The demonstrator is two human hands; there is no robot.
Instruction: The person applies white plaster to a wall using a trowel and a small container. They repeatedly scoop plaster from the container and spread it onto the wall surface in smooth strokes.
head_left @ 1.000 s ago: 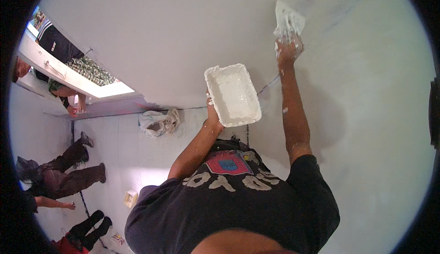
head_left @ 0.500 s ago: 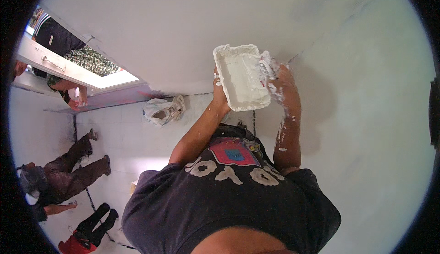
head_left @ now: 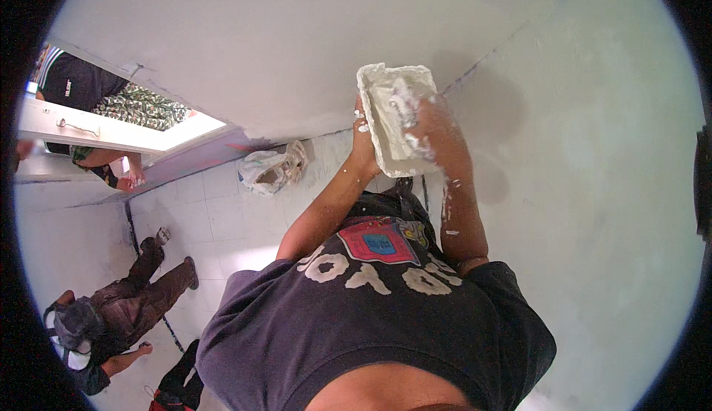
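A rectangular tub (head_left: 410, 169), its rim crusted with white, is held out in front of my chest. Wet white paste (head_left: 387, 98) coats its inside. My left hand (head_left: 361, 126) grips the tub from its left side, with the fingers mostly hidden behind and under it. Over the tub's right half is my right hand (head_left: 426, 123), smeared with paste and blurred by motion. Its fingers reach into the tub, and whether they hold a tool cannot be made out. White splashes run down my right forearm (head_left: 457, 203).
A grey-white wall (head_left: 593, 211) rises close on my right, meeting another wall (head_left: 297, 48) ahead. A plastic bag (head_left: 271, 170) lies on the tiled floor (head_left: 215, 214). People (head_left: 137, 300) stand at the lower left. Another person (head_left: 78, 81) shows beyond a white-framed opening (head_left: 104, 131).
My right hand has moved left, from the tub's right edge to over its inside. The tub has shifted slightly right. At lower left, the people appear lower and further right.
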